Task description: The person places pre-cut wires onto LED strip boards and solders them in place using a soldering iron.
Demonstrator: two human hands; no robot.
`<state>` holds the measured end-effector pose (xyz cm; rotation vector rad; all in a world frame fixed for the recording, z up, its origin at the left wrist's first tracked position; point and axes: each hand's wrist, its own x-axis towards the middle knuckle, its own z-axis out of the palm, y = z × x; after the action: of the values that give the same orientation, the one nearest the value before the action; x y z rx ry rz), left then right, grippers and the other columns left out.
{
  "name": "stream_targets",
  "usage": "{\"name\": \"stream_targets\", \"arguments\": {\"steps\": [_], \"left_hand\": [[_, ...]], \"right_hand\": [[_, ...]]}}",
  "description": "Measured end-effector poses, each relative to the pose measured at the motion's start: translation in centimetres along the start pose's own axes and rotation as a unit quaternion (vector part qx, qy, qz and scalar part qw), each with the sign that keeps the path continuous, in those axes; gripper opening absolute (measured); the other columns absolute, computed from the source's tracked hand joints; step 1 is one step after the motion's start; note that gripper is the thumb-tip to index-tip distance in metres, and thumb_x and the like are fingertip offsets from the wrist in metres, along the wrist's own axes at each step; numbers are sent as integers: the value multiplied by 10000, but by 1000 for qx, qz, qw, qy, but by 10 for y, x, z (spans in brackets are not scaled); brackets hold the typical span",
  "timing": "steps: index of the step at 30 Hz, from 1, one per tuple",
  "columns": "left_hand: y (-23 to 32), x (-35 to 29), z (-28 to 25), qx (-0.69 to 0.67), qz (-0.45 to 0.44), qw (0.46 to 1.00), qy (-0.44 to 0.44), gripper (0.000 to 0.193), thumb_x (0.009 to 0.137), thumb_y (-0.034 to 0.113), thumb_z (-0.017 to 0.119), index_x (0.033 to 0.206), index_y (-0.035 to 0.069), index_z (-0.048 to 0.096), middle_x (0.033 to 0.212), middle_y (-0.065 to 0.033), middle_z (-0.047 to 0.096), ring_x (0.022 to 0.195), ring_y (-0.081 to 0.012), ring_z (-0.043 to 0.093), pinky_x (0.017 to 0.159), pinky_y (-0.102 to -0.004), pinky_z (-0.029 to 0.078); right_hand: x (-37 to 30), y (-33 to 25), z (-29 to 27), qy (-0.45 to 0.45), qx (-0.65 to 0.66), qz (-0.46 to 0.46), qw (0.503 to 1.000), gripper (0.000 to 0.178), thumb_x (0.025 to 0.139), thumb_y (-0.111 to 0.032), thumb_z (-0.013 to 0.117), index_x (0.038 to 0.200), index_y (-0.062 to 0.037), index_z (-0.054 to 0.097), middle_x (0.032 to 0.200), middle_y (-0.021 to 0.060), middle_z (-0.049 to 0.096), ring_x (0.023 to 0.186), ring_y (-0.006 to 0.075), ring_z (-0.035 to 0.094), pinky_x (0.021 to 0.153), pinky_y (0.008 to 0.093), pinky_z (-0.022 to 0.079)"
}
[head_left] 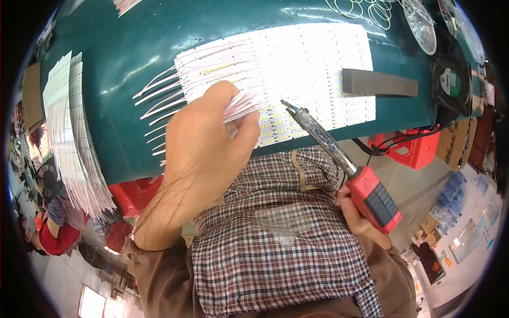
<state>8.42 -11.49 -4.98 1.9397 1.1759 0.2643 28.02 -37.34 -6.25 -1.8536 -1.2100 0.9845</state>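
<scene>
LED strip boards (297,69) are lying side by side in a white sheet across the green table (116,69), and everything else I am placing from that sheet. My left hand (204,143) is hovering over its near left corner, fingers clenched on a bundle of thin white wires (241,106) that is fanning out toward the boards. My right hand (358,212) is gripping the red handle of a soldering iron (339,161), with its tip pointing at the sheet's near edge. I am judging that the tip could touch my left fingers or scorch the loose wires, since they are sitting so close. A grey block (379,82) is resting on the sheet's right end. More strips (69,132) are stacking up well to its left, and wire ends (156,100) are sticking out on that side.
</scene>
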Motion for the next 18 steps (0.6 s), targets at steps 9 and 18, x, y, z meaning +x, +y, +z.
{"name": "stream_targets", "arguments": {"steps": [9,18], "left_hand": [[1,2,16,35,7,999,28,187,858,136,752,847,-21,651,667,-75,619,511,-106,466,474,-282,359],[-2,2,20,47,19,997,55,200,858,160,747,832,-15,652,668,-99,630,504,-158,497,492,-317,385]], "right_hand": [[11,-5,5,22,-5,-37,999,274,705,-48,767,949,37,674,854,165,675,701,302,691,621,342,567],[26,-12,5,-17,-12,-52,998,263,705,-42,761,937,36,668,820,163,671,679,298,688,601,341,558]]}}
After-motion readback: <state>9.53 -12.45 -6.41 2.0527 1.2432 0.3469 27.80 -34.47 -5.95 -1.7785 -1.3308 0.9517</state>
